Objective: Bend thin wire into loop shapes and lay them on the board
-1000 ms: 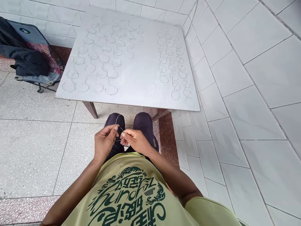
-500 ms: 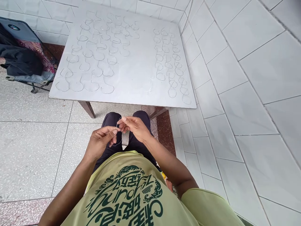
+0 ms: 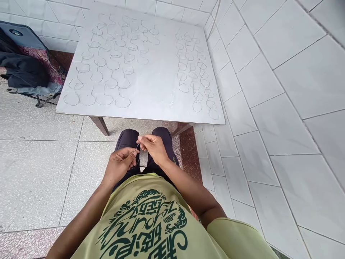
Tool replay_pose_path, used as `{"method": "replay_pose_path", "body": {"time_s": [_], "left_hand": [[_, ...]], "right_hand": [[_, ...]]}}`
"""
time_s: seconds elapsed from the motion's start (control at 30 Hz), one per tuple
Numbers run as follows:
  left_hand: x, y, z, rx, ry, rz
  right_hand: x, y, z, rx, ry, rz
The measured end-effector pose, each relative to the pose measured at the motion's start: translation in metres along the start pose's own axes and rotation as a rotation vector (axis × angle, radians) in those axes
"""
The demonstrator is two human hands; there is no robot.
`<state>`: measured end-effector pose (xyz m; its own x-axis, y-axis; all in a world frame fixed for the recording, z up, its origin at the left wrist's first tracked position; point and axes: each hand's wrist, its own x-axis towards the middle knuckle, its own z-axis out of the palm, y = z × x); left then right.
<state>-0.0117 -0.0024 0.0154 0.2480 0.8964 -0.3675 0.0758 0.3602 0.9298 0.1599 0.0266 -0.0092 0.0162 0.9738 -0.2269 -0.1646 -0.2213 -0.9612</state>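
Above my knees, a thin wire (image 3: 137, 146) runs between my two hands. My left hand (image 3: 120, 164) pinches it between thumb and forefinger. Close by on the right, my right hand (image 3: 153, 146) is closed on the wire's upper part with thumb and fingertips. Part of the wire curves down below my left fingers, hard to make out against the dark trousers. On the white table (image 3: 156, 82) ahead lie many thin curved wire pieces: S-like open curves (image 3: 123, 103) on the left and more closed loops (image 3: 197, 106) on the right.
A tiled wall (image 3: 269, 108) rises along the right of the table. At the left stands a folding chair (image 3: 29, 39) with a person's dark-clothed leg (image 3: 24, 70) on it. The table's wooden leg (image 3: 99, 125) stands on the speckled floor (image 3: 35, 172).
My right hand has shifted slightly, its fingers drawn closer together on the wire. My left hand has moved a little right. The wire between them now slants. The table pieces have not moved.
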Motion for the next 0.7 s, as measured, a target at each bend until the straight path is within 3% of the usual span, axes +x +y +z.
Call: {"method": "replay_pose_path", "body": {"time_s": [0.1, 0.3, 0.47, 0.7], "left_hand": [[0.002, -0.001, -0.004, -0.22, -0.018, -0.003], [0.009, -0.006, -0.011, -0.462, 0.008, -0.064], [0.013, -0.01, -0.014, -0.552, -0.021, -0.12], [0.009, -0.012, -0.02, -0.556, -0.186, -0.11]], "right_hand": [[-0.003, 0.0, -0.009, 0.069, -0.041, 0.034], [-0.03, 0.019, -0.008, 0.011, -0.28, 0.164], [-0.043, 0.022, 0.001, 0.014, -0.239, 0.108], [-0.039, 0.007, -0.018, -0.22, -0.253, -0.052]]}}
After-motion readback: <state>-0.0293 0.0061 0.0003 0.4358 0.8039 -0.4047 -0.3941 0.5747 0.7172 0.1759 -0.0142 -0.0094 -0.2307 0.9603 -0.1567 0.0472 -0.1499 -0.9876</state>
